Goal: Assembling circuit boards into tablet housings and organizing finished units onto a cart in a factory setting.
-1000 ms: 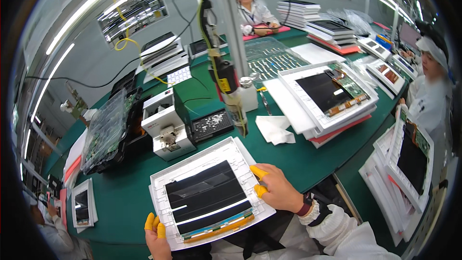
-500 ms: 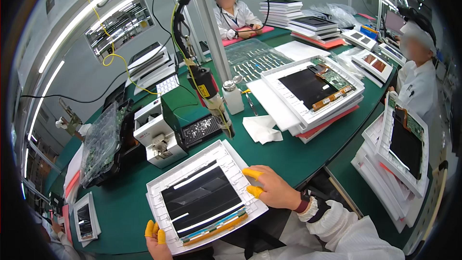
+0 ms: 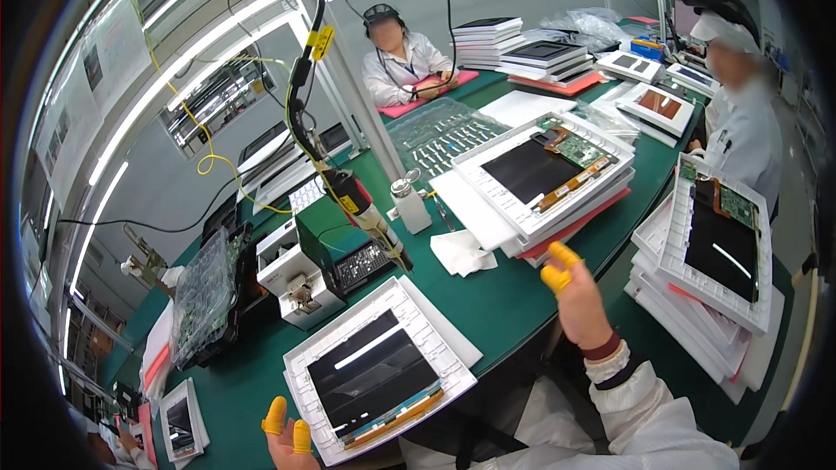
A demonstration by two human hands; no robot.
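In front of me a white plastic frame [image 3: 442, 341] holds a black display panel [image 3: 366, 374], with an orange-brown flex strip along the panel's near edge. Yellow finger cots cover some fingertips of both hands. My left hand [image 3: 296, 448] is by the frame's near left corner, its fingers apart; whether it touches the frame I cannot tell. Raised off the frame, my right hand [image 3: 582, 306] holds nothing, its fingers stretched toward a stack of white frames [image 3: 579, 213]. A green circuit board [image 3: 582, 148] and a black panel [image 3: 522, 172] sit in the topmost one.
A hanging electric screwdriver [image 3: 361, 209] is above the green table [image 3: 505, 322]. A white box-shaped device [image 3: 300, 287], a white pump bottle [image 3: 409, 204] and a crumpled white wipe [image 3: 461, 252] lie beyond the frame. More frames [image 3: 710, 244] are piled at right. Two co-workers sit nearby.
My right hand has let go of the white frame's right edge and moved right, toward the stack. The left hand stays near the frame's corner. The view has shifted a little.
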